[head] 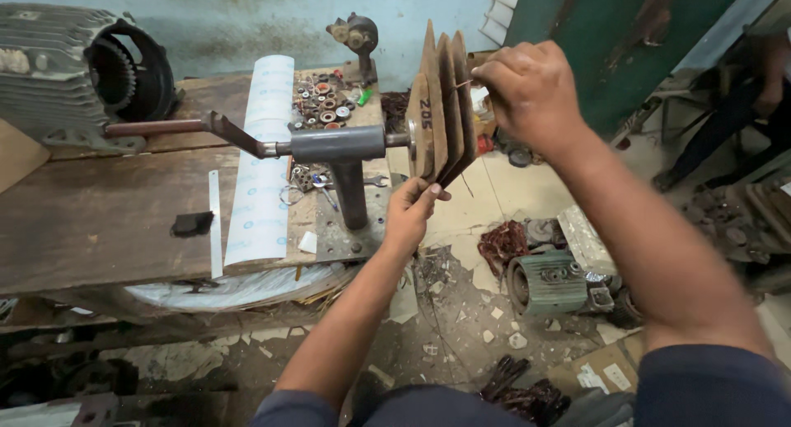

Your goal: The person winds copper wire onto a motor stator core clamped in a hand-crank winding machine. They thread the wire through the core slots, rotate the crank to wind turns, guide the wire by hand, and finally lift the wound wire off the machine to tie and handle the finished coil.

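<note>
Winding stand (350, 159) — left hand (409, 213) pinching wooden plates (445, 97) below; right hand (531, 89) fingers closed on thin wire; plates bare.

- Grey electric motor (58, 64) sat at upper left of frame.
- White sheet (262, 163) lay across wooden bench (91, 221).
- Green motor housing (548, 283) rested on floor, lower right.

Stepped wooden winding former (441, 105): several flat brown plates of graded size, stacked face to face (edges fanned upward), mounted upright on the horizontal shaft of a grey hand-crank stand (342, 159) at the wooden bench's right edge.
</note>
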Available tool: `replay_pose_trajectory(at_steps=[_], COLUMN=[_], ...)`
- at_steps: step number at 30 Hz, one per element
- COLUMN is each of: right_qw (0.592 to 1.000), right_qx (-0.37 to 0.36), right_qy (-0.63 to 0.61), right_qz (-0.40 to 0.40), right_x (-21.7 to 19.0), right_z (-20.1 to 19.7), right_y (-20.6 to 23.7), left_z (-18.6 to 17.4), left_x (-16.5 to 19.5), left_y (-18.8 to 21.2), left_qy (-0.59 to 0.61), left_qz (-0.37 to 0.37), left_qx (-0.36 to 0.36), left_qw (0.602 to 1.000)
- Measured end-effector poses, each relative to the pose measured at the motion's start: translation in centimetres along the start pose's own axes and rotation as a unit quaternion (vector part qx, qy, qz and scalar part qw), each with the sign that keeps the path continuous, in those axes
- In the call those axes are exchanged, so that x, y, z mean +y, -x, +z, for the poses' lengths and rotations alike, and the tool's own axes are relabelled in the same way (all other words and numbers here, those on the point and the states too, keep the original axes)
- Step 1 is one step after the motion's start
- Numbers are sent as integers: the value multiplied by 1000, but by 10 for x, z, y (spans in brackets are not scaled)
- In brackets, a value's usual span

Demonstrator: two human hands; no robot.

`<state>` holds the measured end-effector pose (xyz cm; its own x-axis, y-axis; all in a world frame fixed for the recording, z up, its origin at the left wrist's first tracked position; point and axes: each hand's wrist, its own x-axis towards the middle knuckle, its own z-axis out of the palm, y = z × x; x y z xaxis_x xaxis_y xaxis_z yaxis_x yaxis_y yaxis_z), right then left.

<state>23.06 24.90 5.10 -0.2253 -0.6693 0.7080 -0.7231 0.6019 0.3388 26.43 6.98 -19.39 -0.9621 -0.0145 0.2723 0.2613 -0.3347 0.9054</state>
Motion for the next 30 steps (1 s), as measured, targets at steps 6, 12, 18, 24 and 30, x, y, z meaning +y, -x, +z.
replay_pose_trajectory(at_steps=[6, 12, 18, 24, 30], right_qw=[945, 884, 957, 977, 974], right_qx=[125, 226, 161, 81, -17], right_qy=[-225, -279, -139, -133, -194], right_qz=[203, 300, 194, 144, 113], right_x=[-20, -45, -42, -24, -3], right_z=[43, 68, 39, 9, 14], right_y=[21, 22, 26, 14, 9], left_z=[0, 1, 3, 5, 5], left_x=[-10, -9, -6, -1, 3], left_y=[-2, -3, -2, -1, 4], left_qy=[38, 42, 46, 20, -33], left_qz=[5, -1, -1, 1, -8], left_qx=[6, 13, 9, 10, 13], left_qw=[999, 999, 999, 1000, 999])
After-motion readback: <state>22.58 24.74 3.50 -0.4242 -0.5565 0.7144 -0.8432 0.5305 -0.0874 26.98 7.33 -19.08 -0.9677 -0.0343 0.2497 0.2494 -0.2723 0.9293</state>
